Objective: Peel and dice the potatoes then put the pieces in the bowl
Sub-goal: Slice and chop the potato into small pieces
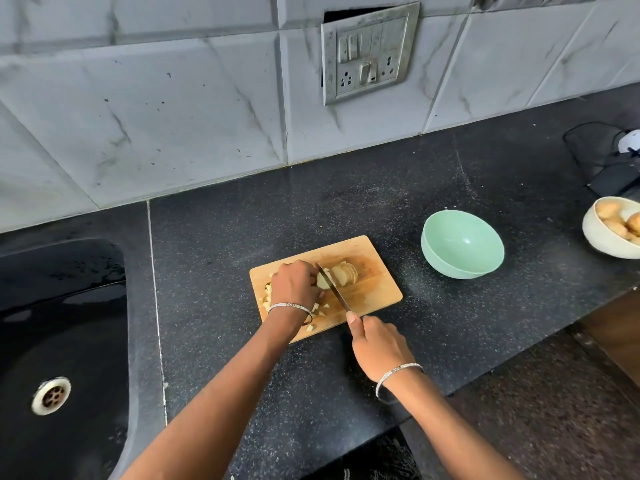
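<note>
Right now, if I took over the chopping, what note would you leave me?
Left hand holds the potato down on the cutting board. Right hand grips the knife, blade across the potato.
Done: the potato is partly sliced, and some diced pieces lie on the board near the left wrist.
Left: finish dicing, then move the pieces into the green bowl, which sits empty to the right of the board. More whole potatoes wait in the white bowl at the far right.
</note>
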Action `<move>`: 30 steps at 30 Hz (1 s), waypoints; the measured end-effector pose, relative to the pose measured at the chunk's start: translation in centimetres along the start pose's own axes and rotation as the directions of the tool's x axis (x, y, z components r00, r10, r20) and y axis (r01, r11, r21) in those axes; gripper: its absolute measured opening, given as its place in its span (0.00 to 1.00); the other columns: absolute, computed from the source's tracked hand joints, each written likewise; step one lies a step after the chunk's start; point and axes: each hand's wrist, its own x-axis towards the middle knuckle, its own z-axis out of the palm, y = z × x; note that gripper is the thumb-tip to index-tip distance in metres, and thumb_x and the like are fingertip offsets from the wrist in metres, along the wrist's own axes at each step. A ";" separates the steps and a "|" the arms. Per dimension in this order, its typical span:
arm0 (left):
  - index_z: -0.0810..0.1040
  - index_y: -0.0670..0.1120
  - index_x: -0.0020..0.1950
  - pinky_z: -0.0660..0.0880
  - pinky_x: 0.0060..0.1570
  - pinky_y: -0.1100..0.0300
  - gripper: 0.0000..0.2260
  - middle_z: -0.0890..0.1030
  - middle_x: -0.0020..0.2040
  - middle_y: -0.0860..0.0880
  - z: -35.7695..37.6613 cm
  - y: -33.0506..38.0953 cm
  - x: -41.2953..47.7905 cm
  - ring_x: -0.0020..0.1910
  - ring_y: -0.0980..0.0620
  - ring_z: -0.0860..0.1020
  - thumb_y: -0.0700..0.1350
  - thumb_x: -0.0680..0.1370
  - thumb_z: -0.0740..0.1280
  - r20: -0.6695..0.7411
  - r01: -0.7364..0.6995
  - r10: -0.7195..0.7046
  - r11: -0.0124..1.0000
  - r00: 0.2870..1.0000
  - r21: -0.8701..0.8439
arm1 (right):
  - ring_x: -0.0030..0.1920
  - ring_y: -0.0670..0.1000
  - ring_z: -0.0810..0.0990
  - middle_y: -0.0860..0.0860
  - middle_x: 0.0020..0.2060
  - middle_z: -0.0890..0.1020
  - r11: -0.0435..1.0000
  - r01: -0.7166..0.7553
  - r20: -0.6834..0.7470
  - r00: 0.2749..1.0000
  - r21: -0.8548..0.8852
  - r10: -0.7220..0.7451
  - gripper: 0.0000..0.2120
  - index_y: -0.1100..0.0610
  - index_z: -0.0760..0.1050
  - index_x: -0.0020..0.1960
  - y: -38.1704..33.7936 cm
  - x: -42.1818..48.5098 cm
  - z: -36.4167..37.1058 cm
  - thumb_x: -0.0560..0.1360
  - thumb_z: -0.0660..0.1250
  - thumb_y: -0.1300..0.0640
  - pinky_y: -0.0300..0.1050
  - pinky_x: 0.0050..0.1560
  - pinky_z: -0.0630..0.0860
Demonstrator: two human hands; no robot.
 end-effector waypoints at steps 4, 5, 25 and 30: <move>0.84 0.45 0.46 0.78 0.50 0.51 0.08 0.84 0.43 0.48 0.1 -0.2 0.3 0.47 0.45 0.81 0.44 0.69 0.76 -0.003 0.011 -0.011 0.999 1.000 -0.038 | 0.53 0.63 0.77 0.59 0.50 0.79 1.000 0.009 0.011 1.000 0.030 -0.009 0.28 0.57 0.74 0.53 0.0 0.2 0.6 0.81 0.44 0.39 0.56 0.53 0.74; 0.84 0.45 0.47 0.78 0.50 0.51 0.08 0.85 0.43 0.48 0.1 -0.2 0.4 0.47 0.45 0.81 0.44 0.69 0.76 -0.003 0.016 -0.016 0.999 1.000 -0.051 | 0.52 0.62 0.77 0.59 0.49 0.79 0.999 0.011 0.011 1.000 0.034 -0.011 0.27 0.57 0.74 0.52 0.0 0.2 0.6 0.81 0.44 0.39 0.56 0.53 0.74; 0.83 0.48 0.44 0.77 0.52 0.50 0.06 0.84 0.38 0.50 0.6 -0.3 0.8 0.45 0.48 0.82 0.41 0.69 0.76 -0.004 0.089 -0.090 0.989 0.996 -0.121 | 0.53 0.62 0.79 0.57 0.52 0.80 0.997 -0.020 0.007 1.000 -0.069 0.020 0.26 0.55 0.74 0.54 -0.1 -0.4 1.5 0.82 0.45 0.40 0.53 0.49 0.75; 0.84 0.47 0.44 0.77 0.51 0.50 0.07 0.84 0.37 0.51 0.7 -0.4 0.5 0.44 0.48 0.82 0.43 0.68 0.78 -0.011 0.080 -0.082 0.987 0.997 -0.140 | 0.54 0.62 0.78 0.57 0.53 0.80 0.993 -0.036 -0.031 0.999 -0.110 0.033 0.25 0.54 0.74 0.53 2.2 -2.1 0.7 0.82 0.44 0.39 0.54 0.50 0.73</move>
